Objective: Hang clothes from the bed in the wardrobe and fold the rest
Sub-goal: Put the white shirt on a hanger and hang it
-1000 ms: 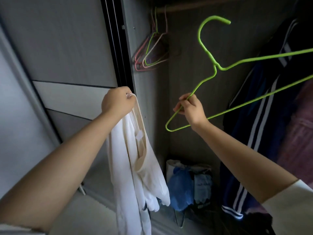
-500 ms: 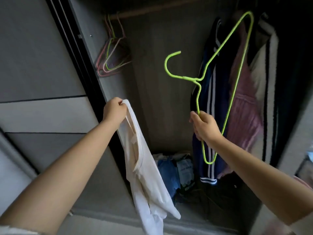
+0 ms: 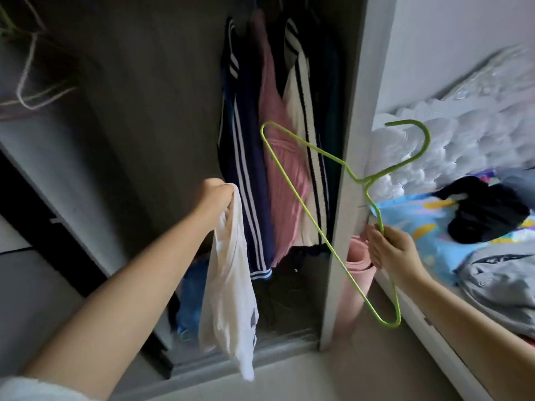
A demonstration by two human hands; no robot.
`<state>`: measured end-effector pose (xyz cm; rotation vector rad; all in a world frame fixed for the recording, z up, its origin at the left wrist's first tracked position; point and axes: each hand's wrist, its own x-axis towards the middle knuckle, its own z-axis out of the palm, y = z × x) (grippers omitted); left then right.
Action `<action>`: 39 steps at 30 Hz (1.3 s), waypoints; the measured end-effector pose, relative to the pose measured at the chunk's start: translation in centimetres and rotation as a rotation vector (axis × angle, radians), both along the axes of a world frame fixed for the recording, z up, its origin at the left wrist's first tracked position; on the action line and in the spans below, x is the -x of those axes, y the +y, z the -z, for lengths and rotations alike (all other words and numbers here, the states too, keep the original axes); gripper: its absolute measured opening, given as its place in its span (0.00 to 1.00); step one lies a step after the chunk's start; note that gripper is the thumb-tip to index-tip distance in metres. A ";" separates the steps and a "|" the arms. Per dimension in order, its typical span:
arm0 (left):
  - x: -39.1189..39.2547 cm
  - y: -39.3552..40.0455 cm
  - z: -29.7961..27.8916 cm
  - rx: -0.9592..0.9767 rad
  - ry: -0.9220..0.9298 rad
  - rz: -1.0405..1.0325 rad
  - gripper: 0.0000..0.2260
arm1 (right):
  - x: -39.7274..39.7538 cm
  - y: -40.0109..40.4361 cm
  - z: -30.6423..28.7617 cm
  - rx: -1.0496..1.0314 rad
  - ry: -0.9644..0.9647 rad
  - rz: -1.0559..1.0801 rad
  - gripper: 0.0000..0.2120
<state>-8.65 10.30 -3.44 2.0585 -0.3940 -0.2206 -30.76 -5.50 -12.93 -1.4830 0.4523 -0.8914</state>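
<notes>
Change: since the earlier frames the view has swung right, so the spare hangers now sit at the far left edge and the bed has come into sight; the green hanger has turned, its hook now pointing up and right over the bed's edge.
Spare hangers (image 3: 31, 82): blurred pale wire shapes at the upper left inside the wardrobe (image 3: 150, 91).
Left hand (image 3: 215, 195): fist curled tight around the top of a white garment (image 3: 228, 287), held up in front of the open wardrobe; the cloth hangs straight down from the fist, clear of the floor.
Hanging clothes: a navy jacket with white stripes (image 3: 246, 157), a pink garment (image 3: 282, 175) and a white striped piece (image 3: 304, 140) hang side by side at the right end of the wardrobe, just behind the white garment.
Wardrobe floor: blue cloth (image 3: 192, 296) and dark items lie heaped below.
Green hanger (image 3: 312, 215): empty wire hanger, tilted, crossing in front of the wardrobe's right post (image 3: 344, 198).
Right hand (image 3: 392, 250): fingers closed around the hanger just under its neck, near the post.
Pink roll (image 3: 354, 273): stands between post and bed.
Bed (image 3: 451, 146): at the right, with a black garment (image 3: 489, 211) on a blue patterned sheet (image 3: 428, 224) and a grey garment (image 3: 503, 276) nearer the camera.
</notes>
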 end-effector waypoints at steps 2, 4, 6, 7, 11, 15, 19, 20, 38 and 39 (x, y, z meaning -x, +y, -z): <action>1.3 -2.5 0.4 0.014 0.017 0.037 0.14 | 2.1 -1.7 0.2 -0.013 -0.068 0.045 0.18; 3.2 -5.5 0.8 0.021 0.033 0.059 0.12 | 4.4 -3.6 -0.1 -0.017 -0.132 0.071 0.15; 4.5 -8.1 1.1 0.020 0.034 0.066 0.11 | 5.8 -6.0 -0.4 -0.014 -0.146 0.099 0.11; 5.8 -10.3 1.4 0.030 0.037 0.085 0.12 | 6.8 -8.3 -0.6 -0.021 -0.125 0.112 0.11; 11.0 -18.5 2.4 0.049 0.006 0.155 0.15 | 9.2 -17.6 -1.2 -0.223 0.044 0.147 0.12; 17.5 -25.9 3.0 -0.081 -0.067 0.230 0.08 | 13.7 -24.4 0.1 -0.112 0.306 0.240 0.14; 21.3 -32.2 3.7 -0.273 -0.162 0.208 0.11 | 20.0 -28.0 -0.2 -0.085 0.229 0.008 0.14; 21.6 -33.1 3.7 -0.304 -0.170 0.198 0.12 | 21.2 -28.5 -0.5 -0.109 0.194 -0.054 0.13; 29.1 -40.7 3.4 -0.597 -0.507 0.382 0.12 | 29.4 -31.1 -4.7 0.181 0.652 -0.018 0.13; 29.6 -40.7 3.5 -0.603 -0.530 0.387 0.12 | 29.0 -30.8 -4.7 0.211 0.681 -0.013 0.14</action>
